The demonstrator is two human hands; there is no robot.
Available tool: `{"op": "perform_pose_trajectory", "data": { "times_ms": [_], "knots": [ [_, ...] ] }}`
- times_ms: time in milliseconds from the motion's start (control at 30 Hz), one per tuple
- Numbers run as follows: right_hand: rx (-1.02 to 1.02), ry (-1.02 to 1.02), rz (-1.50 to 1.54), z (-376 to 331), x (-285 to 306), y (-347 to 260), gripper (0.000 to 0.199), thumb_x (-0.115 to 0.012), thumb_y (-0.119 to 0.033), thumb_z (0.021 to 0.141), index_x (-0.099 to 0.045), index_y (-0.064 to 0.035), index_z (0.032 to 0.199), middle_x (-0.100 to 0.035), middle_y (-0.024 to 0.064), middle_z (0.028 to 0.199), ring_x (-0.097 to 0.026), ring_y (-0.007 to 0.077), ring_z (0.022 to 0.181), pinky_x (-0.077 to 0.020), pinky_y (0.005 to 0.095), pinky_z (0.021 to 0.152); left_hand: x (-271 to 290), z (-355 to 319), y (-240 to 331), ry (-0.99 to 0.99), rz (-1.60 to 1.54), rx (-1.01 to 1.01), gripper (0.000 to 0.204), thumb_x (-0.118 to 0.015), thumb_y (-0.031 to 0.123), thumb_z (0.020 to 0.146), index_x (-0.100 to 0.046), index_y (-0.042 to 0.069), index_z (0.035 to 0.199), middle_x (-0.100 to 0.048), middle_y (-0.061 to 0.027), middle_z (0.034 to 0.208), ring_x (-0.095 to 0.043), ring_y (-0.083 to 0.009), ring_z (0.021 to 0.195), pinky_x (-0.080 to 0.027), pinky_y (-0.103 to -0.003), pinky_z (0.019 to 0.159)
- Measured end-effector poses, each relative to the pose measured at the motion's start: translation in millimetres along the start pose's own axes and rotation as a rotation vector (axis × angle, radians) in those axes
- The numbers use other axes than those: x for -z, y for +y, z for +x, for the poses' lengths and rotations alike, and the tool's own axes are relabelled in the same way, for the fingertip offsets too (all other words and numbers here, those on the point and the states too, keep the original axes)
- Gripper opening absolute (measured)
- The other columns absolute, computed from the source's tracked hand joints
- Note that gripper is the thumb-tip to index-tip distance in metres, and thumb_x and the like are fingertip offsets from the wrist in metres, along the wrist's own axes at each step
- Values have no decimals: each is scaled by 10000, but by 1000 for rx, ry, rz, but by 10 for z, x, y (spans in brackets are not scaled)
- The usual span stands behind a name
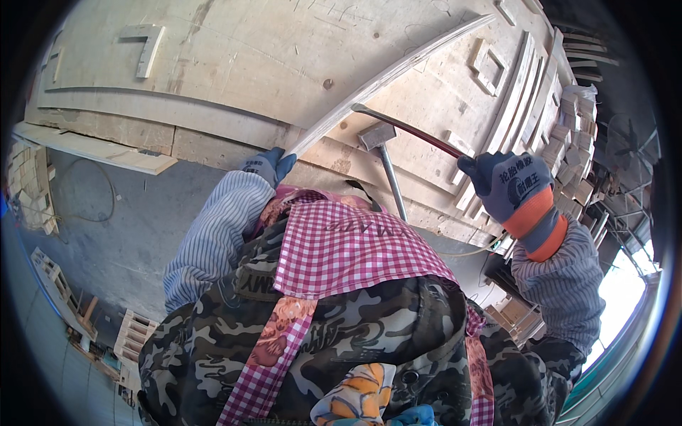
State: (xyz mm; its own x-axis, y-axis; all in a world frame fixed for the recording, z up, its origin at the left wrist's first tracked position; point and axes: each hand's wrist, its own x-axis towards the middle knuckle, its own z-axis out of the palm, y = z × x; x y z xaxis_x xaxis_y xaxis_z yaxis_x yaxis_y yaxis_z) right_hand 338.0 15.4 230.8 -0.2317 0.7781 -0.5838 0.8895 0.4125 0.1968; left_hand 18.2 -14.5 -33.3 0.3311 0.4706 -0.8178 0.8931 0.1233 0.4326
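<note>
Pale plywood workbench (263,50), broad and flat, spans the view from 10 to 2 o'clock. Nearest, its edge passes just beyond a pink-and-white checked cloth apron (355,248). At 10 o'clock, the left hand (264,167), gloved in grey-blue, is closed about the near end of a long, narrow, pale wooden strip (391,77), which runs across the bench toward 1 o'clock. Near 3 o'clock, the right hand (508,183), in a grey-blue glove with orange cuff, grips a slender dark-red metal bar (408,126); its flattened tip lies at the strip's edge, contact uncertain. Work on the strip appears under way; how much remains cannot be told. Beyond, loose pale slats (513,91) lie at 2 o'clock. Room for movement seems widest toward 11 o'clock; a square-headed steel hammer (376,136) at 1 o'clock, handle overhanging the edge, narrows the other side.
</note>
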Motion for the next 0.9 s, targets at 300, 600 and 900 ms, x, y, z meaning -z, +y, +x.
{"op": "perform_pose_trajectory", "data": {
  "times_ms": [300,600,900],
  "knots": [
    [10,-174,-150,317,313,-59,458,-458,-393,885,-537,-85,554,-482,95,445,-507,252,402,-381,367,422,69,-47,134,9,0,9,437,-419,443,884,-540,68,1076,-616,-184,963,-581,-362,894,-451,-435,774],
    [201,-117,-8,495,570,-84,373,-488,-318,873,-562,-105,577,-467,86,441,-510,247,409,-385,364,420,163,-176,200,-142,35,65,469,-382,457,890,-501,71,1130,-587,-185,1061,-556,-354,981,-424,-432,852],
    [103,-345,-162,453,558,-74,351,-474,-299,882,-558,-143,578,-506,60,461,-538,238,443,-401,357,439,223,-196,263,-224,15,83,479,-374,459,891,-481,63,1140,-564,-187,1109,-540,-354,1012,-411,-437,877]
  ]
}}
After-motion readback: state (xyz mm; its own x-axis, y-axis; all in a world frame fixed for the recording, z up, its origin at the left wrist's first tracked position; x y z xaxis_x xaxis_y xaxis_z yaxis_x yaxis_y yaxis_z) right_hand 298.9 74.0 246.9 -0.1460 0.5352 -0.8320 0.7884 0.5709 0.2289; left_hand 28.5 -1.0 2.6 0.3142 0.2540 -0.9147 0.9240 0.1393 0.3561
